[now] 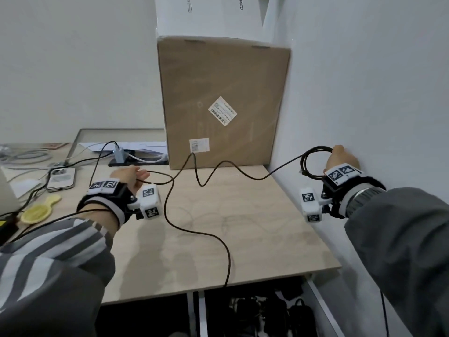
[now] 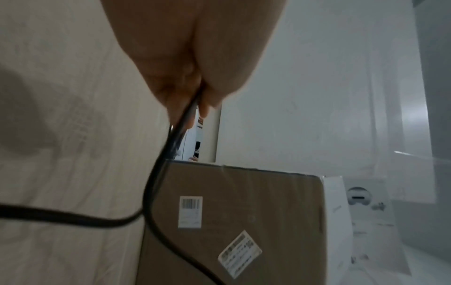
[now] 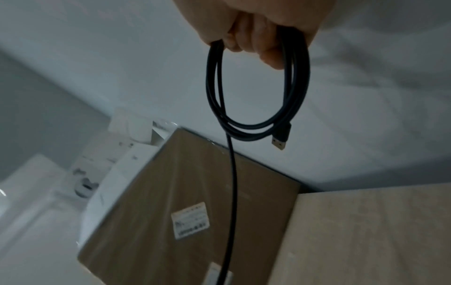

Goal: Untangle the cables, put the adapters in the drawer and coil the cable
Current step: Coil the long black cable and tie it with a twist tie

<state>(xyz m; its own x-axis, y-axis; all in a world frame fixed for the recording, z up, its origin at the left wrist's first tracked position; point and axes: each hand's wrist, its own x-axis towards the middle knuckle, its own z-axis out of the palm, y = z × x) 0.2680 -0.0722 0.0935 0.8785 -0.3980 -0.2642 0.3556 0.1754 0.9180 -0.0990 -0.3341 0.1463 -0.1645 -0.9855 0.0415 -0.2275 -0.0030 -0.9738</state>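
A long black cable (image 1: 170, 205) snakes across the wooden table (image 1: 255, 234) and drops over its front edge. My right hand (image 1: 341, 159), raised by the right wall, grips a small coil of the cable (image 3: 256, 123); a USB plug (image 3: 280, 139) hangs from the coil. A free strand (image 3: 233, 192) runs from the coil down toward the table. My left hand (image 1: 130, 175) hovers over the table's left part and pinches the cable (image 2: 185, 119) between its fingers (image 2: 207, 100). No drawer or loose adapter is recognisable in these views.
A large cardboard box (image 1: 223, 105) stands at the back of the table against the wall. Left of it lie a grey charger (image 1: 118, 153) with cables, a phone (image 1: 62, 178), a yellow spoon-shaped object (image 1: 38, 209) and grey cables (image 1: 26, 158). Dark bags (image 1: 267, 312) sit under the table.
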